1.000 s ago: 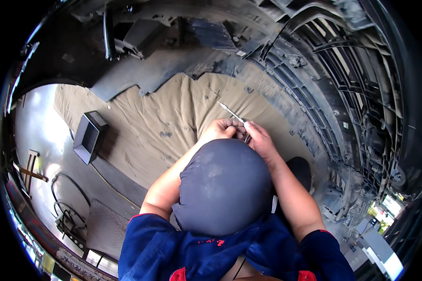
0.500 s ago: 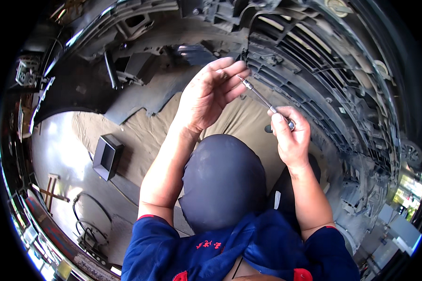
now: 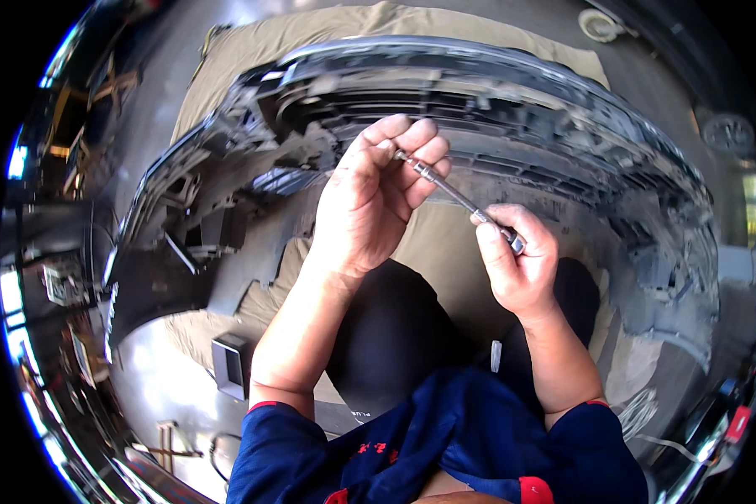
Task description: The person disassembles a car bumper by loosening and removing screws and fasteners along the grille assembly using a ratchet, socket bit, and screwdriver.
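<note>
**Tool in both hands, bumper not yet touched**

I see a slim metal driver rod held slantwise between my two hands, raised in front of me and clear of everything else. My right hand is clenched around its lower handle end, thumb lying along the shaft. My left hand pinches the upper tip between fingertips and thumb, the other fingers curled loosely over it; whether a bit or a small fastener sits at that tip I cannot tell, it is hidden under the fingers.

Just beyond both hands lies a dark car bumper, inner side up, its ribs and brackets showing, resting on a tan sheet that also runs under my hands. As I judge it, the work is at a preparing stage: the tool is being readied at its tip, and it stands apart from the bumper.

Down to the left of my left forearm a small dark box stands on the shiny floor.
</note>
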The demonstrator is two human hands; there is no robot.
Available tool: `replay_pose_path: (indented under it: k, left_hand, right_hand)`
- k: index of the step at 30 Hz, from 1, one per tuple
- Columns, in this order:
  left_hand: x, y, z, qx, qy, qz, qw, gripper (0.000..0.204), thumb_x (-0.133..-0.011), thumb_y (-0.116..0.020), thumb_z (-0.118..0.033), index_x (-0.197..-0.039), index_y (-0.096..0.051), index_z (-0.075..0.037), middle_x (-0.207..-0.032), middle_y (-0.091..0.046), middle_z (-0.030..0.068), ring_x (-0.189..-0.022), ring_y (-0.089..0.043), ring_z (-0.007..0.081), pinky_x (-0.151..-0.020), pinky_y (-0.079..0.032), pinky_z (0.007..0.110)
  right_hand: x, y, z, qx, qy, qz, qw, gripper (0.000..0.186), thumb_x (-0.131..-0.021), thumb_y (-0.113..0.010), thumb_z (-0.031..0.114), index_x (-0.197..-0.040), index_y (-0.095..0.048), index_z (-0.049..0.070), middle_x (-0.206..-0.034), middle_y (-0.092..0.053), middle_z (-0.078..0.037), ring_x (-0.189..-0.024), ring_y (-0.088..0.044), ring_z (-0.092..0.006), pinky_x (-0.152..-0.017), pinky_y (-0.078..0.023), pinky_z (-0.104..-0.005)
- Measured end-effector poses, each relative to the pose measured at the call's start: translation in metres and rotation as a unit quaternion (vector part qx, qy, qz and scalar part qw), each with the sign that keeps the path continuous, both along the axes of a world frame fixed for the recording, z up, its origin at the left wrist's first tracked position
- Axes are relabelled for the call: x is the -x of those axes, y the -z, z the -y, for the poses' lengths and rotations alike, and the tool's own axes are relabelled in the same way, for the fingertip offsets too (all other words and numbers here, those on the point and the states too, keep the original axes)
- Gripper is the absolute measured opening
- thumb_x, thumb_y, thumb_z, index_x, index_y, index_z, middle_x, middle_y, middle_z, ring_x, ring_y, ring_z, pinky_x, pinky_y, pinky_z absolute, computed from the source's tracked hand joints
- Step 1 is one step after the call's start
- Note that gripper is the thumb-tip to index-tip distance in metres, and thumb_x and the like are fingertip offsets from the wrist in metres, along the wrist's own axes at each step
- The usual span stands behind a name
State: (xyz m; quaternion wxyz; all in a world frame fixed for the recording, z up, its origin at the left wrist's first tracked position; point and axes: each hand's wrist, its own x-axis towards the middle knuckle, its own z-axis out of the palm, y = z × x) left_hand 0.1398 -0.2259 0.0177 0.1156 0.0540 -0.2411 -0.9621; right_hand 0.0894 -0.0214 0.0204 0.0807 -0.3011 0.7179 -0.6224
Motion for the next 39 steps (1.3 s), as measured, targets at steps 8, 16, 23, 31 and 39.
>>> replay_pose_path:
  k: [8,16,23,31,39]
  left_hand:
    - [0.058,-0.034,-0.1,-0.025,0.076,-0.013,0.997,0.026,-0.102,-0.057,-0.016,-0.125,-0.052,-0.006,-0.115,-0.055,0.0059,-0.113,-0.061,0.0255,-0.101,-0.058,0.039]
    - [0.095,-0.079,-0.205,0.048,0.083,-0.016,0.995,0.02,-0.102,-0.053,-0.016,-0.12,-0.052,-0.007,-0.124,-0.057,0.0071,-0.115,-0.06,0.0226,-0.11,-0.052,0.044]
    - [0.125,-0.077,-0.261,0.207,0.051,-0.162,0.964,0.029,-0.106,-0.052,-0.02,-0.129,-0.051,-0.003,-0.133,-0.057,0.0148,-0.127,-0.058,0.0322,-0.114,-0.048,0.051]
    - [0.172,-0.055,-0.349,0.277,0.131,-0.136,0.942,0.024,-0.108,-0.047,-0.02,-0.124,-0.055,-0.004,-0.13,-0.063,0.0144,-0.121,-0.063,0.029,-0.108,-0.052,0.046]
    - [0.221,0.001,-0.429,0.188,0.214,-0.061,0.957,0.036,-0.104,-0.059,-0.034,-0.121,-0.062,-0.003,-0.114,-0.069,0.0084,-0.102,-0.066,0.0237,-0.101,-0.055,0.04]
  right_hand:
    - [0.043,-0.024,-0.098,0.02,0.083,-0.11,0.99,0.008,-0.085,-0.072,0.006,-0.089,-0.068,0.001,-0.067,-0.06,-0.006,-0.053,-0.053,-0.0176,-0.052,-0.042,-0.0309]
    - [0.085,-0.061,-0.213,0.023,0.099,-0.21,0.972,0.006,-0.082,-0.072,0.007,-0.087,-0.07,0.004,-0.065,-0.063,-0.005,-0.052,-0.057,-0.0146,-0.049,-0.042,-0.0294]
    - [0.093,-0.049,-0.268,0.112,0.14,-0.219,0.959,0.006,-0.085,-0.072,0.008,-0.085,-0.069,0.003,-0.067,-0.065,-0.005,-0.055,-0.061,-0.0124,-0.049,-0.044,-0.0273]
    - [0.095,0.015,-0.33,0.316,0.137,0.069,0.936,0.013,-0.096,-0.071,0.014,-0.094,-0.07,0.001,-0.072,-0.064,0.003,-0.061,-0.054,-0.0005,-0.049,-0.04,-0.0185]
    - [0.096,0.044,-0.371,0.235,0.377,-0.042,0.895,0.017,-0.091,-0.075,0.009,-0.096,-0.061,0.0,-0.079,-0.067,-0.007,-0.063,-0.061,-0.0103,-0.055,-0.048,-0.0267]
